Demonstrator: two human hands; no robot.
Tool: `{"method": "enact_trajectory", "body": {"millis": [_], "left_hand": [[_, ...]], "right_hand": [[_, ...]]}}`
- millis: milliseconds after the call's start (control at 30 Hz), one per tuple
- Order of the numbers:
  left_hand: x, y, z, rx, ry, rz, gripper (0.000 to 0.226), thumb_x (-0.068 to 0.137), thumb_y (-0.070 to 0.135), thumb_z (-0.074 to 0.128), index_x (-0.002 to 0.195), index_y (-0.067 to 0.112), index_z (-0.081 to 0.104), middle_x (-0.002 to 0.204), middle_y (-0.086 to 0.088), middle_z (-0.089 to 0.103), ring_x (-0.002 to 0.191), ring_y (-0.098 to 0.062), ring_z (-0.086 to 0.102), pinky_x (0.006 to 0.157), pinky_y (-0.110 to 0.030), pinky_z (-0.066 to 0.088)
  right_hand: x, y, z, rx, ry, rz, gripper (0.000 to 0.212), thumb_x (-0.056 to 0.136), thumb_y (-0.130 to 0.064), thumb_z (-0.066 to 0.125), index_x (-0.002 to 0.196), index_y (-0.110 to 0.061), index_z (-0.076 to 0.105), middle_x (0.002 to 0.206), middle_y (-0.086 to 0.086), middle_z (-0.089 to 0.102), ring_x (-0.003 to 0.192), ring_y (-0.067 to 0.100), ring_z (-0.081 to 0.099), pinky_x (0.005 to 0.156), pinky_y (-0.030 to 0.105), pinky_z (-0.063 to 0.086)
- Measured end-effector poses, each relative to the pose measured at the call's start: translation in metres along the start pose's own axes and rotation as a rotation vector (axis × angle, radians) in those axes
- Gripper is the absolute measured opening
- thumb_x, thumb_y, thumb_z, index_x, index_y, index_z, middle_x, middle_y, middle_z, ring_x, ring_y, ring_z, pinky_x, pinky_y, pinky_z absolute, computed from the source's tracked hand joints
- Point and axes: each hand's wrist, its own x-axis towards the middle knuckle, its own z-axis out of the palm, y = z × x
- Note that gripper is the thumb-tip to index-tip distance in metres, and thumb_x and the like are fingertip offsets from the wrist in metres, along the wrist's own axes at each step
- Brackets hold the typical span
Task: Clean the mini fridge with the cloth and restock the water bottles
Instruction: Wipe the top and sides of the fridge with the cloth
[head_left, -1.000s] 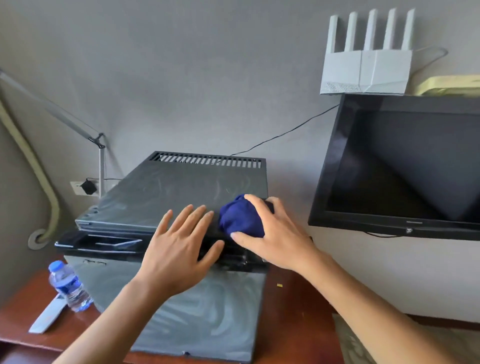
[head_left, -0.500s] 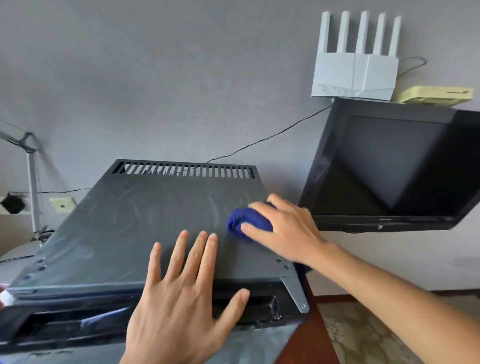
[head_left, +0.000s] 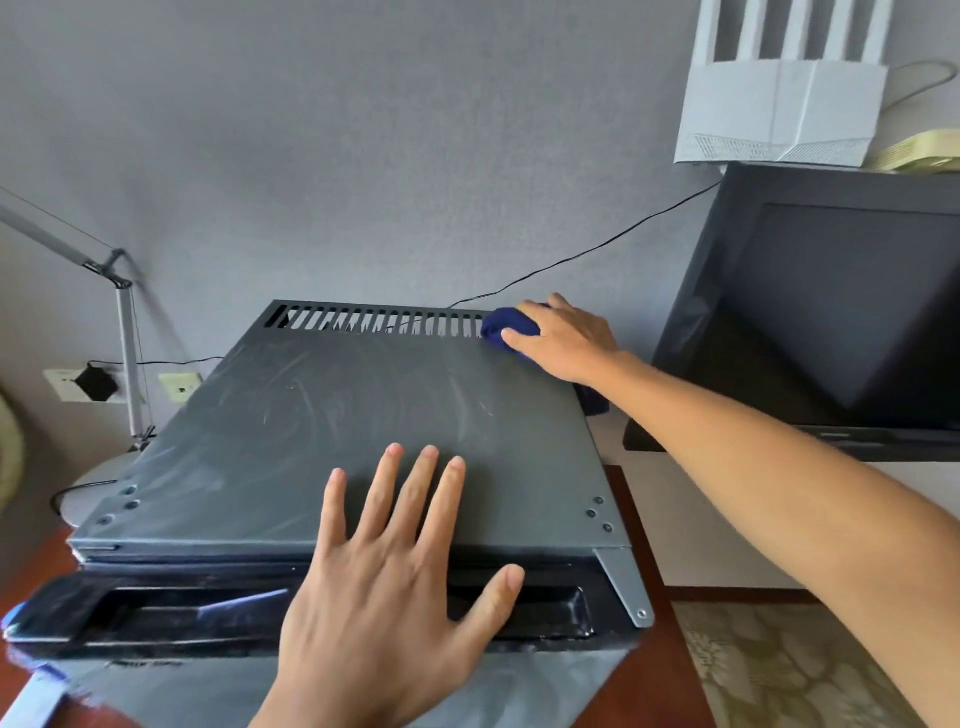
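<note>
The mini fridge (head_left: 332, 431) fills the middle of my frame, a dark grey box on a reddish wooden table (head_left: 644, 691), its flat top streaked with pale wipe marks and a row of vent slots (head_left: 379, 322) along the far edge. Around it I see a black screen (head_left: 831, 322) at right, a white router (head_left: 779, 114) with upright antennas at upper right, a thin black cable (head_left: 597, 249) running down the wall, and a lamp arm (head_left: 122, 322) with wall sockets (head_left: 93, 384) at left. My right hand (head_left: 566, 338) grips the bunched blue cloth (head_left: 506, 327) on the top's far right corner. My left hand (head_left: 384, 587) lies flat, fingers spread, on the near front edge, holding nothing. I can read no writing
</note>
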Motion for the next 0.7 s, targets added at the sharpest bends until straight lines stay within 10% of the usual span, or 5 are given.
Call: {"method": "enact_trajectory", "body": {"millis": [333, 700], "left_hand": [[-0.008, -0.009, -0.007, -0.135, 0.077, 0.09, 0.085, 0.088, 0.069, 0.048, 0.151, 0.013, 0.051, 0.161, -0.001, 0.045, 0.153, -0.026, 0.033, 0.117, -0.05, 0.022], [0.002, -0.051, -0.011, -0.063, -0.019, -0.034, 0.082, 0.097, 0.077, 0.025, 0.152, 0.021, 0.052, 0.163, 0.002, 0.042, 0.156, -0.019, 0.028, 0.122, -0.051, 0.018]], "right_hand": [[-0.243, -0.05, -0.034, 0.037, 0.193, -0.471, 0.036, 0.088, -0.069, 0.057, 0.094, -0.035, 0.067, 0.078, -0.007, 0.04, 0.062, 0.011, 0.034, 0.045, 0.034, 0.04], [-0.092, -0.043, -0.013, -0.001, 0.156, -0.16, 0.049, 0.086, -0.077, 0.04, 0.101, -0.036, 0.061, 0.088, -0.009, 0.048, 0.089, 0.022, 0.064, 0.068, 0.031, 0.044]]}}
